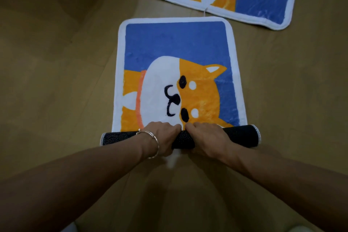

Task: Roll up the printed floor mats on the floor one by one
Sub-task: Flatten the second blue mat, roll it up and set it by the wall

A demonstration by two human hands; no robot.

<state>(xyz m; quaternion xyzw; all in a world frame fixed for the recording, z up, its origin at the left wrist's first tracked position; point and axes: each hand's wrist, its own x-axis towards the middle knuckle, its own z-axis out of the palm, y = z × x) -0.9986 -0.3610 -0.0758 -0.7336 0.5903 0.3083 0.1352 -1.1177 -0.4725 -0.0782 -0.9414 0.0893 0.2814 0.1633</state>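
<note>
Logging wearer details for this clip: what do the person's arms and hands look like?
Both forearms are bare, no sleeves or gloves in view. The left hand has a thin silver-coloured bangle at its wrist, with a small bead. The right hand and wrist wear nothing; no rings show.

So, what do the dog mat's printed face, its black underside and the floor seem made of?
Blue and orange dog-print mat face: soft short-pile plush, matte; brushed streaks show in the blue. Black rolled underside: probably rubbery anti-slip backing, with fine pale dots. Brown floor: smooth wood or laminate, maybe; plank seams, faint sheen.
</note>
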